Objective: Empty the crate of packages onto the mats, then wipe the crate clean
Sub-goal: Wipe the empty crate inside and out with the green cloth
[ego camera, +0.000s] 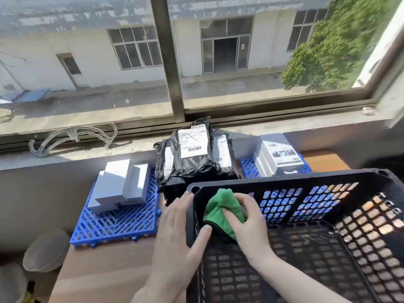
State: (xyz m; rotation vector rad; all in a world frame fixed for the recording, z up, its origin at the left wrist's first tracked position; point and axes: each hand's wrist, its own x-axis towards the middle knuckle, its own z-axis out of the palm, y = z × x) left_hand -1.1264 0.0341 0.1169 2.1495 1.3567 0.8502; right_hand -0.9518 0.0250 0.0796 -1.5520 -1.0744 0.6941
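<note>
Both my hands are at the near left corner of the black crate, which fills the lower right of the frame. My right hand is inside it, fingers curled around a bunched green cloth and pressing it against the inner face of the left wall, just below the rim. My left hand holds that same wall: the fingers lie straight along the outside and the thumb hooks over the rim to the inside, so the wall sits between them.

The crate has perforated walls and floor, and stands on a brown table.

Beyond it, towards the middle of the frame, a pile of black bags with white shipping labels rises against the sill. What it rests on is hidden. Left of the pile, a stack of white boxes sits on a blue grid mat. Right of the pile, more boxes stand on a second mat, partly hidden behind the crate's far rim.

A clear plastic hanger lies on the sill at centre left. A window spans the top half, showing a pale building and a green tree at upper right.
</note>
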